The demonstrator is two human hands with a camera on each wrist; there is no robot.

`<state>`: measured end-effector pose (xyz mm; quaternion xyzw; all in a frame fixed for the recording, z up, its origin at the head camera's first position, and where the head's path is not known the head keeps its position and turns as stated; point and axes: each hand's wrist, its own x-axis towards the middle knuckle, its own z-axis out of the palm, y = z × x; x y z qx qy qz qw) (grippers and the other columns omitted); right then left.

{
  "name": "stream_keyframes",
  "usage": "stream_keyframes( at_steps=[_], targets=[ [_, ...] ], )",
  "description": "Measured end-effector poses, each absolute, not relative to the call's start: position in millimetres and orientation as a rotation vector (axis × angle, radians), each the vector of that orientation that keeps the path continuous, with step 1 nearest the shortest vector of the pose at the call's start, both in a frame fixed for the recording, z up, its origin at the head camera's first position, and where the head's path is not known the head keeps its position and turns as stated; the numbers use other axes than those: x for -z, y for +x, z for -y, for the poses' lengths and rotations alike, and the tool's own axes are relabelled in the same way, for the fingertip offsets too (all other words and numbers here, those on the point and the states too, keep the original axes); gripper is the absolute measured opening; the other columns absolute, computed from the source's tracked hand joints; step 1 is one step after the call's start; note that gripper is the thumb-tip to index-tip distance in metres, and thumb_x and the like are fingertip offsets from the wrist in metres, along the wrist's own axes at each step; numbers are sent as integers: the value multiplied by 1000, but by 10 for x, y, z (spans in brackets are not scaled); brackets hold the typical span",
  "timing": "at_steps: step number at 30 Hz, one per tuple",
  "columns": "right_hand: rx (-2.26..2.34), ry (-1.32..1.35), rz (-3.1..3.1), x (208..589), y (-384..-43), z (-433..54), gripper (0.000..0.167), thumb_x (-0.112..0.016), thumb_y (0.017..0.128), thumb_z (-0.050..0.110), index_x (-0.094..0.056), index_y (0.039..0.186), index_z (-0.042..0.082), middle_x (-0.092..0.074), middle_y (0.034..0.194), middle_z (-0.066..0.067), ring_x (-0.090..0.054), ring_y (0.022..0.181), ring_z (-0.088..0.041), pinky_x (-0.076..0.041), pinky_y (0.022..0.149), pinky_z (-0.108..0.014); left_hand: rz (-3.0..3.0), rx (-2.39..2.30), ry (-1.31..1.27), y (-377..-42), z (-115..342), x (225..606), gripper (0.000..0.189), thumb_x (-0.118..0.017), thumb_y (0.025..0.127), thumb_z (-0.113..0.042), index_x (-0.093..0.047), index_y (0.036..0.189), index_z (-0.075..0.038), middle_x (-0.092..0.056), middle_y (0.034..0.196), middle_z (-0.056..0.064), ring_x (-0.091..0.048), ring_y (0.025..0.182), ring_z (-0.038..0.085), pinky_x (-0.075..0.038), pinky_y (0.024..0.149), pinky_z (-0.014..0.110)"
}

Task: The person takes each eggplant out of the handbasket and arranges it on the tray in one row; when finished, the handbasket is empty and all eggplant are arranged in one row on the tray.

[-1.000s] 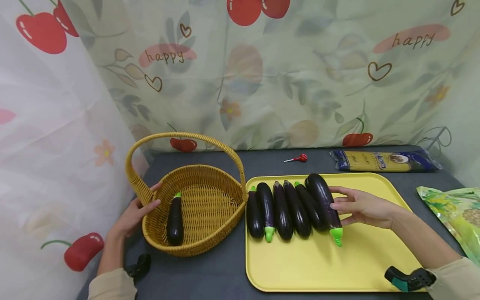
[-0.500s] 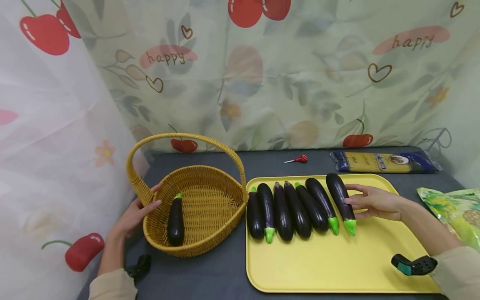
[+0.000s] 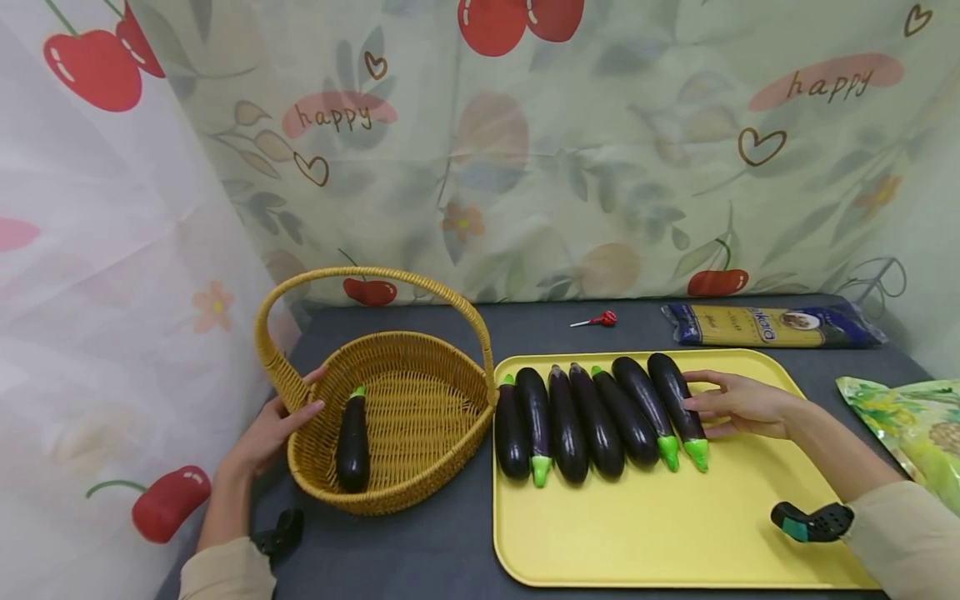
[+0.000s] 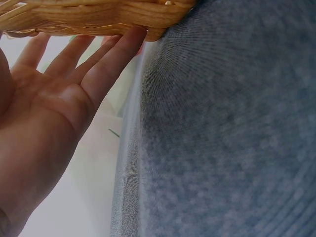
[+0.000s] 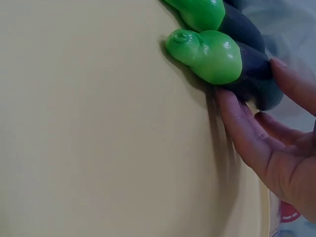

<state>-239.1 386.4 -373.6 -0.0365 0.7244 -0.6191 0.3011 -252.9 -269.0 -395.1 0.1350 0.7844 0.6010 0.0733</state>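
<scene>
My left hand (image 3: 267, 427) holds the left side of a wicker basket (image 3: 420, 481), thumb over the rim beside the handle and fingers against the outer wall. In the left wrist view, the extended fingers of the left hand (image 4: 59, 106) touch the basket's underside edge (image 4: 98, 17). One eggplant (image 3: 352, 446) lies inside the basket. On the yellow tray (image 3: 600, 533), my right hand (image 3: 746, 407) holds the rightmost eggplant (image 3: 671, 387), thumb on top and fingers along its side. The right wrist view shows its green stem end (image 5: 217, 57). Several other eggplants (image 3: 567, 429) lie in a row to its left.
Behind the tray lie a red lollipop (image 3: 602, 318) and a packet of dry pasta (image 3: 765, 325). A green and yellow bag (image 3: 907, 417) is at the right. A patterned curtain (image 3: 487, 192) hangs at the back of the grey table (image 3: 420, 554).
My right hand has carried its eggplant right, off the neighbouring one, set it down, then shifted it slightly left against the row. The left hand and basket have stayed in place.
</scene>
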Motion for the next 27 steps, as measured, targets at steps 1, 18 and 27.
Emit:
stream_keyframes(
  at_steps=[1, 18, 27],
  targets=[
    [1634, -94, -1939, 3737, -2392, -3858, 82, -56, 98, 15, 6, 149, -4, -51, 123, -16, -57, 109, -26, -48, 87, -45, -2354, -1805, 407, -2528, 2690, 3950, 61, -51, 100, -23, -22, 153, -13, -30, 147, 26, -53, 113, 11, -48, 84, 26],
    [1483, -27, -2157, 3759, -2412, -3819, 78, -54, 98, 31, -10, 148, -9, -32, 137, -33, -50, 114, -33, -49, 85, -41, -2357, -1806, 424, -2535, 2699, 3964, 61, -51, 100, -22, -22, 153, -13, -29, 148, 26, -53, 114, 11, -48, 83, 26],
    [1401, -19, -2282, 3783, -2431, -3805, 83, -58, 96, 36, -12, 147, -9, -37, 130, -31, -56, 98, -26, -52, 78, -36, -2350, -1815, 420, -2530, 2693, 3957, 61, -51, 100, -22, -21, 153, -12, -30, 147, 28, -54, 112, 11, -49, 83, 27]
  ],
)
